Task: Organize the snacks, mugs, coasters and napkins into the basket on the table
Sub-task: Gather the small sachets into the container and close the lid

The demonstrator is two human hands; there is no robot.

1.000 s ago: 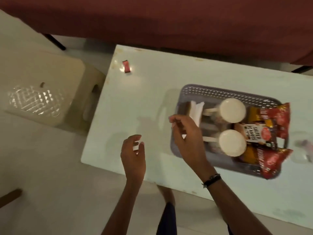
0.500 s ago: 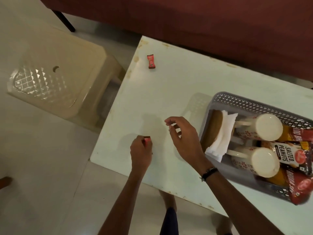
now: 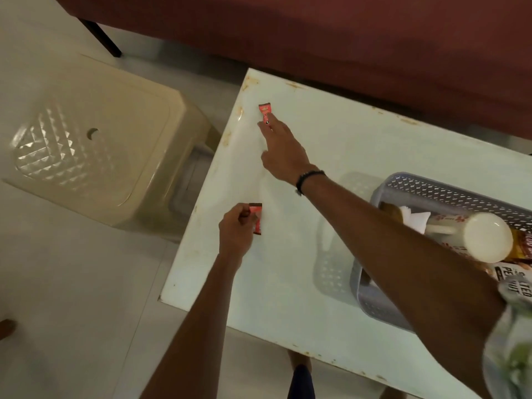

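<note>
Two small red sachets are what remains loose on the surface (image 3: 331, 174), and we have changed our grip on both. Nearest to us, our left hand (image 3: 234, 237) now pinches the near sachet (image 3: 255, 218) between thumb and fingertips, lifted just off the near left part of the surface; half a second ago that hand was only closing over it. Further out, our right hand (image 3: 283, 152) has left its place beside the basket (image 3: 431, 188) and stretched across to the far left corner, fingers extended and loosely spread, fingertips touching the lower end of the far sachet (image 3: 265, 113) but not yet closed round it. The basket sits at the right, already carrying a mug (image 3: 478, 237), napkins (image 3: 414, 218) and snack packets (image 3: 515, 283). We judge the task nearly done: once both sachets go into the basket, little should remain outside it.
</note>
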